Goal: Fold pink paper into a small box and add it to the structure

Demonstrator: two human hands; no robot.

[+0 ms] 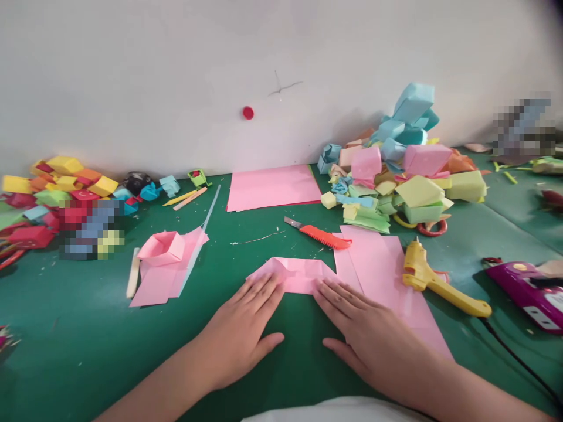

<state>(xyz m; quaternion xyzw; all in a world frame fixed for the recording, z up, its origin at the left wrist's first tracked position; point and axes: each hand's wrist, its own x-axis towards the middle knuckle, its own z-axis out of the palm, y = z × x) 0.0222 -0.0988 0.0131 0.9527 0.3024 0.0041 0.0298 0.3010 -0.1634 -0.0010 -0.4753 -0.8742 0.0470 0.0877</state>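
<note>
A creased piece of pink paper (301, 275) lies on the green table in front of me, its two ends slanting down under my fingers. My left hand (250, 325) rests flat on its left end, fingers stretched out and thumb apart. On the right end, my right hand (358, 319) lies the same way, fingers straight and thumb pointing inward. Neither hand grips anything. Just beyond the paper is an orange utility knife (325, 236) with its blade out. Pink sheets (387, 264) lie beside and partly under my right hand.
A yellow glue gun (440, 281) with a black cord lies right, near a purple device (523, 293). Left stand a folded pink paper box (162, 249) and a wooden stick (132, 272). Pink sheets (275, 187) lie by the wall. Colourful paper blocks are heaped at both (422, 199) sides.
</note>
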